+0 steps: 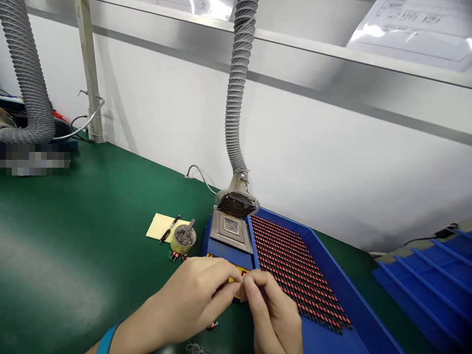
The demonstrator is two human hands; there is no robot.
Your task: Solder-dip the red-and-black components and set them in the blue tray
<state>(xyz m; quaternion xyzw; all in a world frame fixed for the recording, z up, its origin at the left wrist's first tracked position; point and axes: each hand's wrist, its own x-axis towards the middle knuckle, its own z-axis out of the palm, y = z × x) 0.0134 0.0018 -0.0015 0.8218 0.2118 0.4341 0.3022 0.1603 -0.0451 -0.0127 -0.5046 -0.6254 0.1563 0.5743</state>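
Yellow-and-red strip part (241, 270), small and flat, sits at my fingertips, partly hidden by them, just in front of a blue fixture base with a square steel plate (230, 231). My left hand (191, 300), with a turquoise wristband (106, 340), and my right hand (275, 314) come together from the near side. Their thumbs and fingers (250, 285) are nearly closed in a tight pinch on the strip, though I cannot see exactly where each fingertip grips.

To my right, a blue tray with raised edges (313, 250) holds long, tightly packed rows of red-and-black components (295, 270). Beyond the plate, a round fan-covered intake (236, 204) hangs from a ribbed grey hose (236, 98). To my left on the green work mat (73, 236) stand a small metal pot of dark, crumbly scraps (183, 241) and a yellow notepad (160, 226) with a black pen (170, 228) on it.
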